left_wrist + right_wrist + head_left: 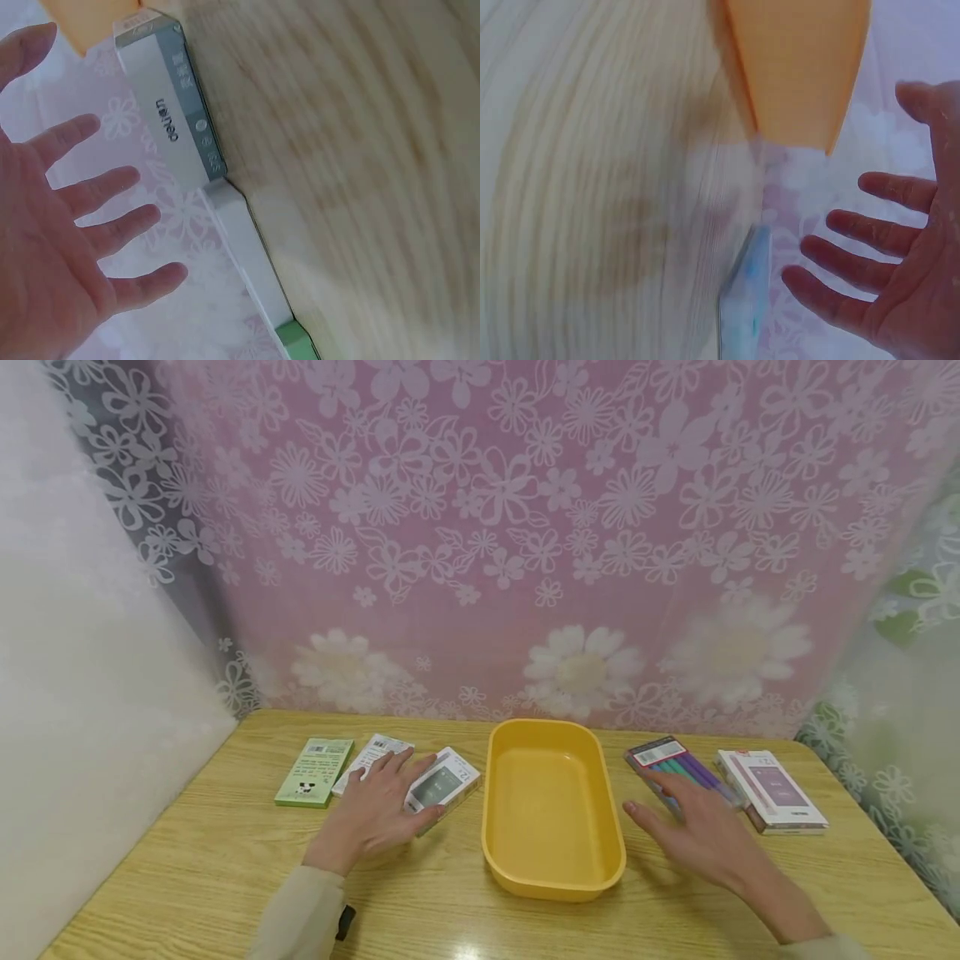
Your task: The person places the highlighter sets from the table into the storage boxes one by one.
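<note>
My left hand is held above the table with its fingers spread, over a white box with a grey panel and a white printed box. In the left wrist view the hand holds nothing, and the white and grey box stands apart from the fingertips. On the other side, my right hand hovers with loosely extended fingers by a clear pack of purple and green sticks. The right wrist view shows that palm bare. Between the hands stands a yellow plastic basin with nothing in it.
A green box with a cow picture lies at the far left of the wooden table. At the far right rests a white box with a purple panel. A pink flowered curtain hangs behind the table.
</note>
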